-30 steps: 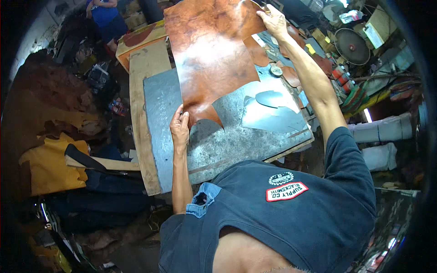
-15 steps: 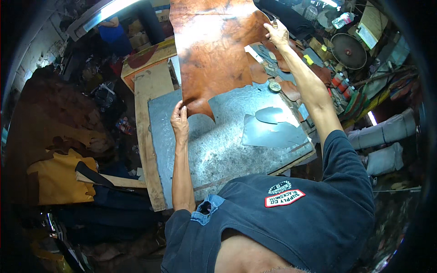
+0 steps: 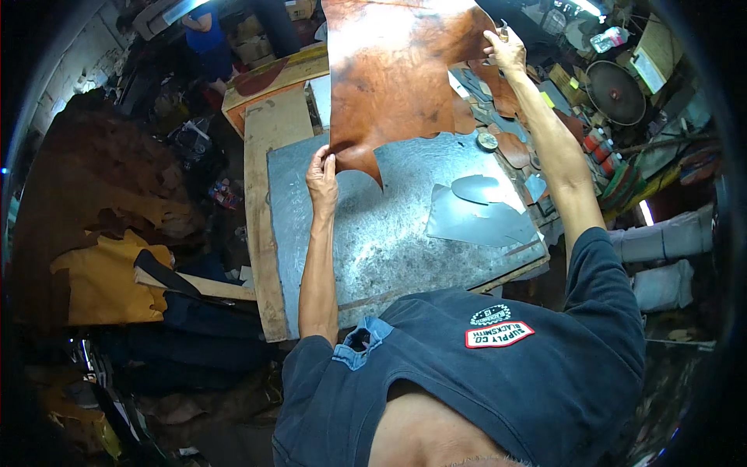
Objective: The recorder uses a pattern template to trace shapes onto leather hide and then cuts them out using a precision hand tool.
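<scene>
A large brown leather hide (image 3: 397, 86) with a glossy, mottled surface hangs between my two hands over the far part of the worktable. My left hand (image 3: 321, 175) pinches its near left corner, where a pointed flap curls down. At the far right, my right hand (image 3: 507, 51) grips the hide's edge. A small dark tool sticks out of that hand too, its kind too small to make out. Below the hide lies a grey work surface (image 3: 373, 257), scuffed and shiny. On its right side rest a dark grey sheet (image 3: 467, 222) and a rounded grey piece (image 3: 476, 188) overlapping it.
A small round tin (image 3: 487, 142) sits near leather scraps (image 3: 512, 149) on the table's right. Beyond are red bottles (image 3: 601, 150) and a round fan-like disc (image 3: 615, 92). Brown hides (image 3: 101, 187) and yellow leather (image 3: 109, 276) lie left. A person in blue (image 3: 206, 35) stands far left.
The whole view has shifted, so table, hide and hands appear farther right and slightly higher. Both hands keep their hold on the hide. More of the person in blue shows.
</scene>
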### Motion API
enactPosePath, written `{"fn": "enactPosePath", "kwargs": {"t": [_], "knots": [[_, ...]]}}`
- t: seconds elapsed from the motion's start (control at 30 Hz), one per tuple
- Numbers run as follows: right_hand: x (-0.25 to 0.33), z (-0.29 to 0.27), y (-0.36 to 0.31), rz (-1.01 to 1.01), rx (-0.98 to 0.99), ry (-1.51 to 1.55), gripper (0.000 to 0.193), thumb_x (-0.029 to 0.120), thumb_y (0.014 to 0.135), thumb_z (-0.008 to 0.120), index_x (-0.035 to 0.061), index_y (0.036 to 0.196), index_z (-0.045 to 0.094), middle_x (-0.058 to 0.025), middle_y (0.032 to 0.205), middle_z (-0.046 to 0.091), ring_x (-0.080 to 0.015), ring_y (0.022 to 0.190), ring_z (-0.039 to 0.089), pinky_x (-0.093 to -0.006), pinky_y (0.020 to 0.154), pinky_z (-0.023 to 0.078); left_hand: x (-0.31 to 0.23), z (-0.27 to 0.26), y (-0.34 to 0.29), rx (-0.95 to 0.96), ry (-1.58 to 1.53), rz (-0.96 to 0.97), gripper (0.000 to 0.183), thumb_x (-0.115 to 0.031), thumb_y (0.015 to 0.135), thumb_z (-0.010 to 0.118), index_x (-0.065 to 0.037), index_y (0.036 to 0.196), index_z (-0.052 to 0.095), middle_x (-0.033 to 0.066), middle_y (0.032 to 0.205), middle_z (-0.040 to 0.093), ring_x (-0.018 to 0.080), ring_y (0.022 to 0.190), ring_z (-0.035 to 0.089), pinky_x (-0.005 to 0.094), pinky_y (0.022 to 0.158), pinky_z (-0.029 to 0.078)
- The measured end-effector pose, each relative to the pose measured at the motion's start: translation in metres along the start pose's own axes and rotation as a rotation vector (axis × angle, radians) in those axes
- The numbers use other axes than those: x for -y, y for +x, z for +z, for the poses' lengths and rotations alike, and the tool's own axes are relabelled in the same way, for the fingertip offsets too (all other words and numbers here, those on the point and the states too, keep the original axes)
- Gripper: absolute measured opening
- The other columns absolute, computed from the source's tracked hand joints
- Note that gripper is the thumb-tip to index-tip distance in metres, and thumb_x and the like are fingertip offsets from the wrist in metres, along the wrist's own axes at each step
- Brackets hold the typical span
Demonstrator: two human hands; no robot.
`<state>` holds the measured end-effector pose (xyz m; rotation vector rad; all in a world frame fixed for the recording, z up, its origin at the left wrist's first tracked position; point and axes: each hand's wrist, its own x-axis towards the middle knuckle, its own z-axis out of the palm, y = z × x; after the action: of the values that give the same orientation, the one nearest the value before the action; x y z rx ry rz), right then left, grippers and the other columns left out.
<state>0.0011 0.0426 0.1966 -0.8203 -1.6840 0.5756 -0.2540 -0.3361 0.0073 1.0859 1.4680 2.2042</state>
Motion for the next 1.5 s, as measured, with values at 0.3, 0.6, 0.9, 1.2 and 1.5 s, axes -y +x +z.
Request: {"fn": "enactPosePath", "kwargs": {"t": [0.3,0.6,0.9,1.2,1.5], "knots": [[0.028,0.039,-0.028,0.124,0.131,0.091,0.030,0.027,0.082,0.071,0.0029,0.100,0.064,-0.0071,0.075,0.065,-0.0138,0.062,0.060,-0.0312,0.053,0.049,-0.022,-0.023,-0.085,-0.113,-0.081,-0.170,0.023,-0.005,0.095,0.056,0.000,0.117,0.049,0.0021,0.086,0.065,0.0034,0.073,0.052,0.0206,0.064,0.045],[-0.041,0.085,-0.164,0.219,0.820,-0.484,0.026,0.022,0.084,0.061,0.0055,0.104,0.062,-0.0121,0.090,0.066,-0.0223,0.084,0.065,-0.0348,0.068,0.054,0.010,-0.066,-0.249,-0.167,0.119,-0.911,0.048,-0.005,0.089,0.062,0.003,0.132,0.041,0.0148,0.096,0.069,0.0149,0.080,0.063,0.0268,0.068,0.051],[-0.074,-0.057,-0.338,0.215,0.770,-0.671,0.031,0.024,0.085,0.066,0.0026,0.108,0.068,-0.0213,0.095,0.068,-0.0338,0.089,0.068,-0.0400,0.077,0.052,-0.018,-0.057,-0.242,-0.083,0.352,-1.029,0.056,-0.009,0.090,0.063,0.002,0.139,0.038,0.0105,0.086,0.068,0.0118,0.068,0.062,0.0233,0.054,0.049],[-0.115,-0.081,-0.307,0.153,0.838,-0.883,0.072,0.046,0.082,0.071,-0.0033,0.131,0.052,-0.0232,0.126,0.059,-0.0343,0.111,0.062,-0.0416,0.091,0.052,-0.028,-0.039,-0.235,0.083,0.866,-0.904,0.043,-0.012,0.087,0.066,-0.005,0.128,0.055,0.0088,0.055,0.052,0.0156,0.049,0.049,0.0339,0.052,0.042],[-0.133,-0.077,-0.323,0.256,0.838,-0.724,0.048,0.042,0.085,0.066,0.0099,0.121,0.059,-0.0199,0.119,0.062,-0.0414,0.103,0.062,-0.0471,0.086,0.051,-0.024,-0.041,-0.248,-0.034,0.661,-0.979,0.041,-0.011,0.092,0.060,-0.001,0.131,0.053,0.0131,0.108,0.065,0.0189,0.096,0.062,0.0290,0.083,0.051]]}}
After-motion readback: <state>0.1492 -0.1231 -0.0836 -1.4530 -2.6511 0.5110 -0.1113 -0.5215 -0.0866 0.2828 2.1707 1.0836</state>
